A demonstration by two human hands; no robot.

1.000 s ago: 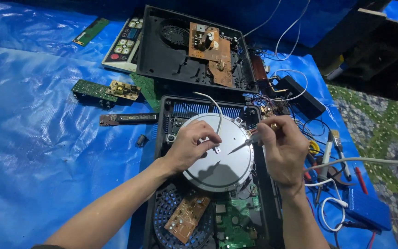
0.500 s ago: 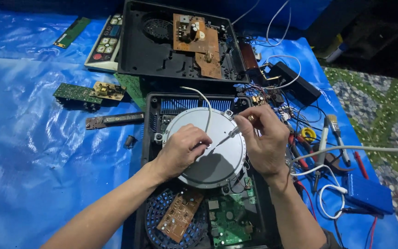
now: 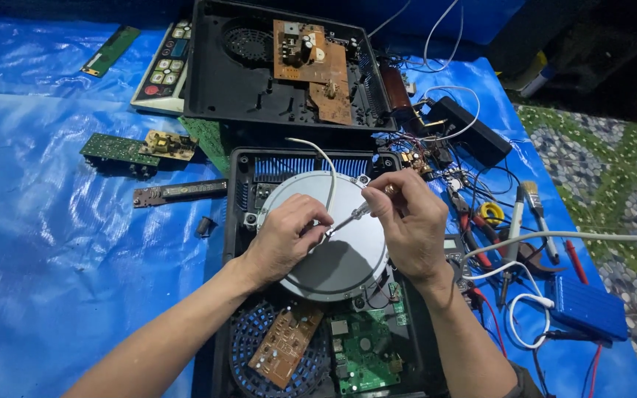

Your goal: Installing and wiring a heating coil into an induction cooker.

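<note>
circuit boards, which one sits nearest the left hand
The brown circuit board lying on the round fan grille just below the left hand; the other boards lie farther off.

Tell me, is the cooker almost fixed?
Not nearly. Done: the black plastic case is open, its circuit boards showing. In hand: the left hand steadies the round grey metal disc while the right hand works a thin metal tool. Left: closing the case.

The round disc (image 3: pixel 333 243) lay in the open case (image 3: pixel 236 221), both hands (image 3: pixel 285 239) on it. Behind the disc stood a second case (image 3: pixel 215 81); left of it lay loose circuit boards (image 3: pixel 123 151) (well apart), right of it tools (image 3: pixel 525 214), before it a board (image 3: pixel 285 343).
</note>
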